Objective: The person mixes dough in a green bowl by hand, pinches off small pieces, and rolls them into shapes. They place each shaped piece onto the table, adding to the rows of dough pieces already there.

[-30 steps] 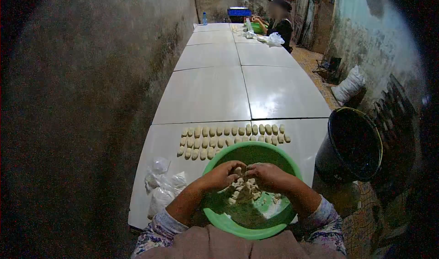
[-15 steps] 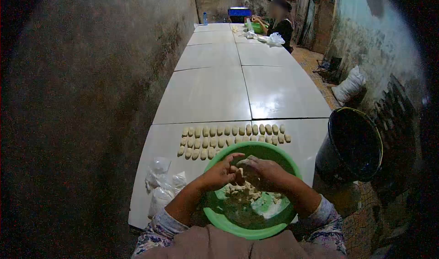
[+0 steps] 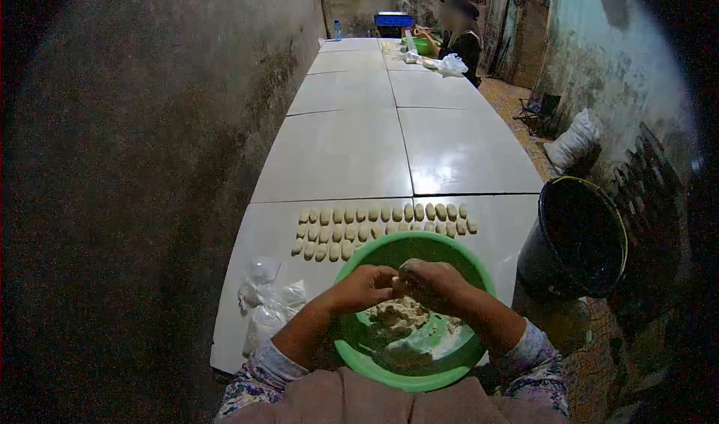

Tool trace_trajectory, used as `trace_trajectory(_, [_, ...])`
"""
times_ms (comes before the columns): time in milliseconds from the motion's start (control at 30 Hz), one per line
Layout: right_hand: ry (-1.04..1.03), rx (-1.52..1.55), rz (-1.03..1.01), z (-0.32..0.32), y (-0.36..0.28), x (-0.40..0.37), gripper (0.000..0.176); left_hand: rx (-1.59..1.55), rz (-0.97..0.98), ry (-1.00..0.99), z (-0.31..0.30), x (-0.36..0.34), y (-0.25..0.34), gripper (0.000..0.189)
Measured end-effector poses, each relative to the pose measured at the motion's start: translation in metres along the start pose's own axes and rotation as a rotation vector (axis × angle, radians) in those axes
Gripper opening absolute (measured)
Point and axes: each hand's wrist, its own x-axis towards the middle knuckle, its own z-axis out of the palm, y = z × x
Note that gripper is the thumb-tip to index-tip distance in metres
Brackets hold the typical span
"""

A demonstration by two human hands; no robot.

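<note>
My left hand (image 3: 370, 286) and my right hand (image 3: 434, 283) meet above a green basin (image 3: 374, 368). Their curled fingers press together around a small piece of dough (image 3: 398, 282), mostly hidden between them. Whitish powder coats the fingers of the right hand. Below them in the basin lies a crumbly mass of dough (image 3: 401, 316), with a patch of white flour (image 3: 431, 341) to its right. Just beyond the basin, several small oblong dough pieces (image 3: 334, 252) lie in three rows on the white table (image 3: 333, 154). The basin's rim hides some of the nearest row.
Clear plastic bags of white powder (image 3: 266, 323) lie left of the basin. A large black bucket (image 3: 535, 252) stands at the right table edge. A wall (image 3: 187, 124) runs along the left. At the far end, another person (image 3: 468, 46) works over a green basin (image 3: 421, 47).
My hands have drawn together. The left fingers, spread and extended before, are now curled in against the right hand around the dough. The rows on the table have not changed.
</note>
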Motion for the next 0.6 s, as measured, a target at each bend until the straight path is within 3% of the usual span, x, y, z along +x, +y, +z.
trace_trajectory(67, [0.006, 0.009, -0.025, 0.003, 0.002, 0.000, 0.020, 0.237, -0.064, -0.043, -0.007, 0.004, -0.014, 0.026])
trace_trajectory(267, [-0.028, -0.066, -0.053, 0.001, 0.001, 0.000, 0.022, 0.347, 0.046, -0.027, -0.009, 0.004, -0.014, 0.015])
trace_trajectory(333, [0.074, 0.028, -0.051, 0.001, -0.005, 0.000, 0.021, 0.342, 0.055, -0.098, -0.009, 0.004, -0.013, 0.017])
trace_trajectory(433, [-0.028, 0.002, -0.120, -0.001, -0.003, 0.002, 0.020, 0.272, 0.026, -0.134, -0.010, 0.005, -0.018, 0.018])
trace_trajectory(600, [0.004, -0.102, -0.128, 0.001, 0.004, 0.001, 0.018, -0.031, 0.006, -0.173, -0.011, 0.001, -0.017, 0.029])
